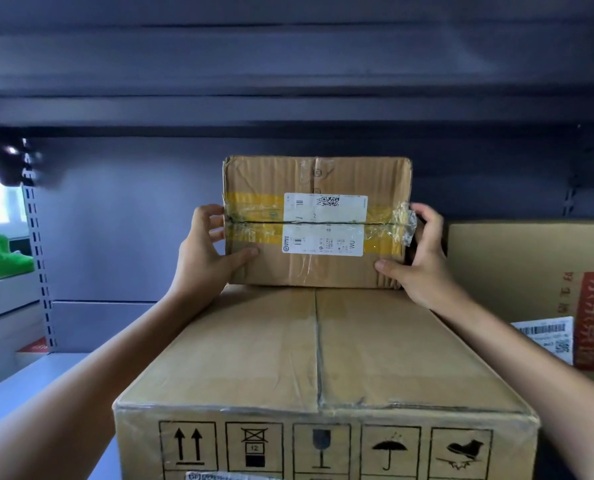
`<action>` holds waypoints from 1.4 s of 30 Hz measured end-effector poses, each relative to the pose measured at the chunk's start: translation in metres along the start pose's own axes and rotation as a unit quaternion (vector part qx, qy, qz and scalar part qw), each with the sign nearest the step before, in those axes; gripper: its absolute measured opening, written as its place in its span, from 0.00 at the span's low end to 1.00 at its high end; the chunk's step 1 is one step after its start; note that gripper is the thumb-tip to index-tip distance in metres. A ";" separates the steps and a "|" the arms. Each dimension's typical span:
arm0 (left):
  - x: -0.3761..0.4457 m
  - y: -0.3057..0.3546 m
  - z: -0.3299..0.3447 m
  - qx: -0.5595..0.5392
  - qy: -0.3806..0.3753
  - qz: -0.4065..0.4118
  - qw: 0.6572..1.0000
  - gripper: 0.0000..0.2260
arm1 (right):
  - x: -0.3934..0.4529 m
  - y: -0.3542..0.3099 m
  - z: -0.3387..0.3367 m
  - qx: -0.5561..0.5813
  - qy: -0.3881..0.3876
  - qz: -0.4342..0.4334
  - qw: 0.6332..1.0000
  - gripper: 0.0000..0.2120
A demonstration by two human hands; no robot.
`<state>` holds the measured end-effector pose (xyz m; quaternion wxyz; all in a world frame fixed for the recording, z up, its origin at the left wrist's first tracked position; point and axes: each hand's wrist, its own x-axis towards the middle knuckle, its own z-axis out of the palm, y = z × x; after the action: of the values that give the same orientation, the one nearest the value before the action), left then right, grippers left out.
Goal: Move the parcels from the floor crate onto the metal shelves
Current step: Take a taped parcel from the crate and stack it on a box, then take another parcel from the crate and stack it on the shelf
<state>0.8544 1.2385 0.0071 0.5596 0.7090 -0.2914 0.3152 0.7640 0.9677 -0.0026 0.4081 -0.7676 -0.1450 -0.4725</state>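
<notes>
A small worn cardboard parcel (pixel 316 174) with yellow tape and a white shipping label stands on edge at the far end of a large carton (pixel 316 351) that lies on the metal shelf (pixel 42 379). My left hand (pixel 205 258) grips the parcel's left side, thumb across its front. On the opposite side my right hand (pixel 417 261) holds the parcel, thumb on the front lower corner. The floor crate is out of view.
Another tall carton (pixel 517 271) with red printed tape and a barcode label stands right of the large one. The shelf above (pixel 288 109) hangs close over the parcel. A slotted upright (pixel 39 258) marks the left side, with a green plush object (pixel 1 254) beyond it.
</notes>
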 end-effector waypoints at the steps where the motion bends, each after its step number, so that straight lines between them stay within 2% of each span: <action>1: 0.000 0.000 0.000 0.003 -0.004 -0.002 1.000 0.27 | 0.001 0.001 0.000 0.000 0.000 0.005 1.000 0.39; 16: 0.002 0.002 0.001 0.039 -0.035 -0.040 0.998 0.29 | 0.004 0.010 0.002 -0.025 -0.004 0.041 0.999 0.40; 22: -0.002 0.006 -0.011 0.037 -0.048 -0.081 0.995 0.26 | -0.008 -0.005 -0.003 0.026 0.000 0.085 0.996 0.39; 30: -0.027 0.033 -0.058 0.077 -0.070 -0.076 0.992 0.11 | -0.035 -0.058 -0.029 0.094 -0.033 0.205 0.974 0.27; 36: -0.067 0.077 -0.103 0.132 -0.151 -0.061 0.978 0.12 | -0.078 -0.124 -0.075 0.067 -0.078 0.257 0.961 0.20; 42: -0.155 0.109 -0.131 0.142 -0.192 0.001 0.971 0.12 | -0.163 -0.174 -0.118 0.068 -0.054 0.303 0.949 0.20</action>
<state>0.6566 1.3536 -0.0233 0.3864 0.8282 -0.3464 0.2116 0.5033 1.0131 -0.0289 0.5748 -0.7701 0.0409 -0.2736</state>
